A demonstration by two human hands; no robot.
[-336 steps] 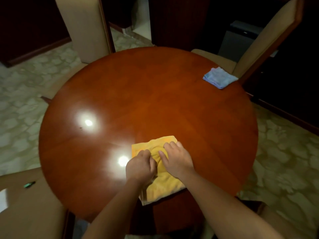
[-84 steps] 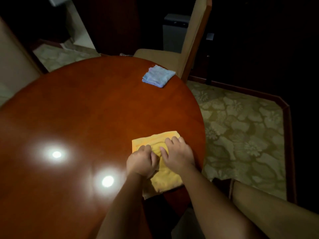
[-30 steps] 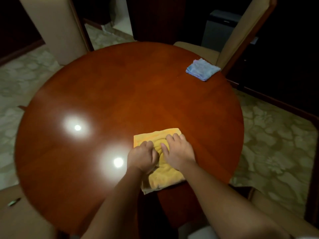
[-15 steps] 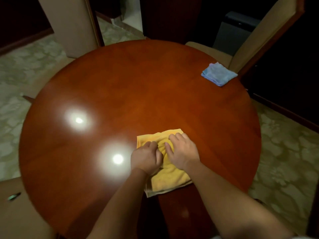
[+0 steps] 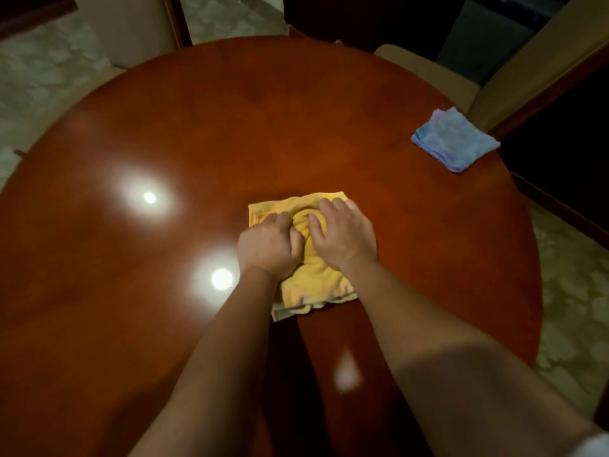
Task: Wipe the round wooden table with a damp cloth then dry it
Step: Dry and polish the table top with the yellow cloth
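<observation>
I see a round bench [image 5: 296, 127] of glossy reddish-brown wood, its polish throwing back two bright round spots of lamp light on my left side. Near the middle, toward me, lies the yellow cloth [image 5: 313, 278], a soft, nubbly terry square, bunched into folds under the palms and with a paler hem showing at its near edge. My left hand [image 5: 268, 247] sits on the cloth's left part with its fingers curled down into the pile, bunching the fabric. My right hand [image 5: 342, 234] lies just beside it, touching or nearly so, its fingers bent and pressed into a raised ridge of the same cloth; both grip it against the wood. Both bare forearms reach in from the bottom edge.

Well apart, at the far right rim of the bench, rests the blue cloth [image 5: 453, 138], folded into a neat layered square, smoother in weave, one corner just over the edge. Behind it stands a chair [image 5: 534, 64] with a beige padded seat and back in a dark wooden frame. The floor [image 5: 573, 291] beyond shows a pale green carpet with a mottled floral pattern.
</observation>
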